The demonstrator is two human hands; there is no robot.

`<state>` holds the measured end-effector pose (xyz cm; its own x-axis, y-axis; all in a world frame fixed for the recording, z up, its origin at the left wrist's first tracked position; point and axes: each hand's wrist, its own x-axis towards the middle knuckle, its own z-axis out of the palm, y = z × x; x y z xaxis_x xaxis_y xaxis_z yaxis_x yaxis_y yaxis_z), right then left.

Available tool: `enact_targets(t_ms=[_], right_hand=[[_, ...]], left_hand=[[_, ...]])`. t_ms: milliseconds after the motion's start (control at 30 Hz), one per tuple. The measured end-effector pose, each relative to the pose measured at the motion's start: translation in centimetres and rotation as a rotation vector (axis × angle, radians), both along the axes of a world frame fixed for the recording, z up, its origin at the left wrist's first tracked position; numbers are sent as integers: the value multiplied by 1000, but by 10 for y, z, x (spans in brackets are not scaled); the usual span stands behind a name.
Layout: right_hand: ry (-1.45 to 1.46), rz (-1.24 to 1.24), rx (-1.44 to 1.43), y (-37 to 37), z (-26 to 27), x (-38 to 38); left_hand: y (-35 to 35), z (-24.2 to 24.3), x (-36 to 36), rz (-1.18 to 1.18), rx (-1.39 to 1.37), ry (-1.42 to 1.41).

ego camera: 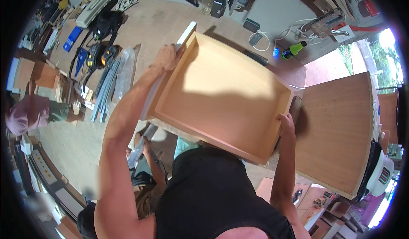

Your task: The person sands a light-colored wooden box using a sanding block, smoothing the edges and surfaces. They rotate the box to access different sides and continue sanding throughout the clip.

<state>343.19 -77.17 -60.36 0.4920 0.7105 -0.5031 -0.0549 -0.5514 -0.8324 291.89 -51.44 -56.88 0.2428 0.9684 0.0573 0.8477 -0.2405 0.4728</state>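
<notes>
A shallow wooden drawer point(220, 95) with a white front panel point(186, 34) lies before me, its open side facing up. My left hand point(167, 57) grips the front-panel end near the far corner. At the opposite end, my right hand point(286, 124) clasps the side wall, the thumb over the rim and the fingers hidden outside. The drawer is held at a slant over the edge of the wooden workbench point(159, 18). Nothing lies inside it; sunlight falls across its far half. Its underside is hidden.
To the right stands a large wooden panel point(335, 133). Metal drawer slides point(107, 85), a plastic sleeve point(125, 72) and cordless tools point(97, 55) lie on the left. A green-necked bottle point(294, 50) and cables point(265, 40) sit at the back. Other people are at the left and below.
</notes>
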Motion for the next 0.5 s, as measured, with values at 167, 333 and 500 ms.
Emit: enact_targets(t_ms=[167,333,500], right_hand=[[-120,-62,138,-24,38,3],[-174,-123,592,-38,85,27],[-105,33,746,-2,157,37]], left_hand=[[-58,59,-17,116,202,-46],[-119,100,-21,330,452,-263],[-144,104,-22,421,741,-641]])
